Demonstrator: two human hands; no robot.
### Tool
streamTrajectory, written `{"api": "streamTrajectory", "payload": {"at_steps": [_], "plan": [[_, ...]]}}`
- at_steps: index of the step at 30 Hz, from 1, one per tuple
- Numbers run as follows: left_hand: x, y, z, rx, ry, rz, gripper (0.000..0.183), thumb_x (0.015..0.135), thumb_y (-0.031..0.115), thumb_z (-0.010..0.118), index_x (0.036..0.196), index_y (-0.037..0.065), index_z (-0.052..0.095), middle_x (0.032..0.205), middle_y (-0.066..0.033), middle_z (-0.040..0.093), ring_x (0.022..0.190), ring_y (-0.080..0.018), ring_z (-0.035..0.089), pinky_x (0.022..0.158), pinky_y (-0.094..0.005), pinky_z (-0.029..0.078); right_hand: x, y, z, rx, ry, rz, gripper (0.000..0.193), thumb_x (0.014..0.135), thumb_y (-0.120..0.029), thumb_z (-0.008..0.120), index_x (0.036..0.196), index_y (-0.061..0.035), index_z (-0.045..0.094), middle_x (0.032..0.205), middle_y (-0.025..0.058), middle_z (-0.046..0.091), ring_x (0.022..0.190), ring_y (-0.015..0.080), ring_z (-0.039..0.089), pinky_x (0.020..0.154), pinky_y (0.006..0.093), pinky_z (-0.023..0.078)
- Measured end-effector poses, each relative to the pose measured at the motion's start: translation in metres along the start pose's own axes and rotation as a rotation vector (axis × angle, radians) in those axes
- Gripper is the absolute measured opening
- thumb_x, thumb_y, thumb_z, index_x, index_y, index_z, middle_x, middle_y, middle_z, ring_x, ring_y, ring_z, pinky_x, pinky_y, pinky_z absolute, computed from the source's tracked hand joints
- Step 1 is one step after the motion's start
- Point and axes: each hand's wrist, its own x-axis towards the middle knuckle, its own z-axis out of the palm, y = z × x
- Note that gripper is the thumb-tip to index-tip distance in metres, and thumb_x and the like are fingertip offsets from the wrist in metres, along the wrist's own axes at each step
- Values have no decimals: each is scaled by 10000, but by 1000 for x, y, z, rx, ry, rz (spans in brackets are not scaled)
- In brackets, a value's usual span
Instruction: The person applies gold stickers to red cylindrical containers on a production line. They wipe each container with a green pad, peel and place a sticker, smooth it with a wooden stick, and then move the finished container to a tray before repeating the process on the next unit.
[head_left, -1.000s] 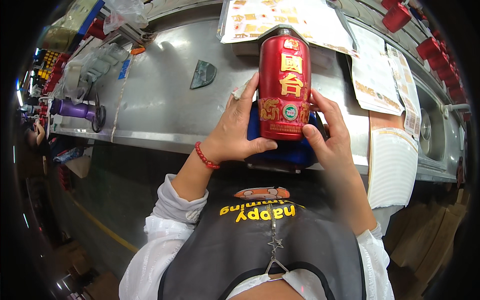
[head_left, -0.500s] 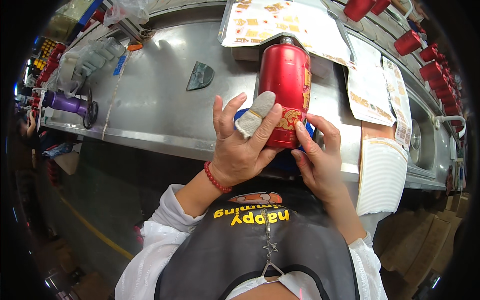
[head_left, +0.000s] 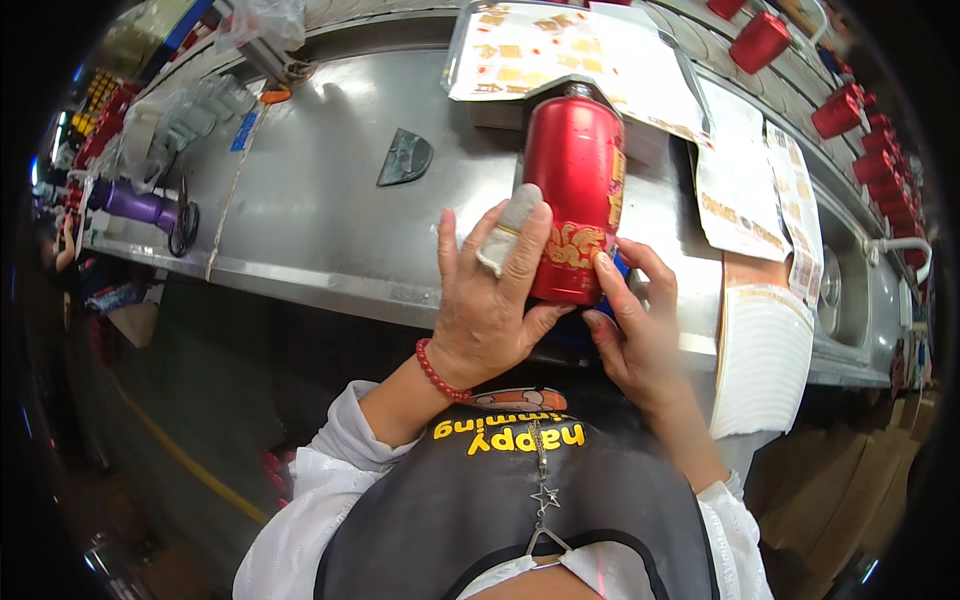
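Observation:
A red bottle [head_left: 570, 165] with gold decoration lies with its base toward me and its dark neck toward a metal holder. My left hand [head_left: 485, 310] grips its lower left side, thumb near the base. A grey-white cloth cover with a yellow band [head_left: 512, 225] is on one of its fingers, and the other fingers are spread. At the lower right side, my right hand [head_left: 640, 335] has its fingertips on the bottle, by the gold-patterned band [head_left: 576, 246]. Something blue [head_left: 619, 270] shows partly under the bottle.
Printed sticker sheets [head_left: 540, 50] lie behind the bottle and more sheets [head_left: 740, 205] to the right, above a ridged white pad [head_left: 765, 350]. On the metal bench [head_left: 320, 190] is a dark flat piece [head_left: 405, 157]. Red bottles [head_left: 760, 42] line the far right, near a sink [head_left: 850, 290].
My left hand's covered finger has straightened along the bottle's side. The right hand stays at the lower right edge. Red bottles at the far right have shifted place.

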Motion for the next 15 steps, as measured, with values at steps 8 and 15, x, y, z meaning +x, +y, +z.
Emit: {"api": "streamTrajectory", "payload": {"at_steps": [8, 15], "plan": [[3, -24, 0, -165, -78, 29, 988, 843, 443, 772, 1560, -16, 272, 1468, -216, 488, 1265, -437, 522, 1171, -657, 170, -3, 0, 3, 38, 31, 16, 728, 727, 3, 798, 1412, -133, 595, 1407, 187, 475, 1237, 356, 504, 1034, 439, 467], [15, -7, -3, -27, -107, 27, 1064, 825, 510, 781, 1552, -44, 237, 1420, -250, 508, 1325, -413, 485, 1174, -640, 182, -8, 4, 3, 55, 67, 23, 732, 740, -9, 795, 1428, -135, 577, 1402, 185, 480, 1219, 356, 512, 1029, 441, 463]]}}
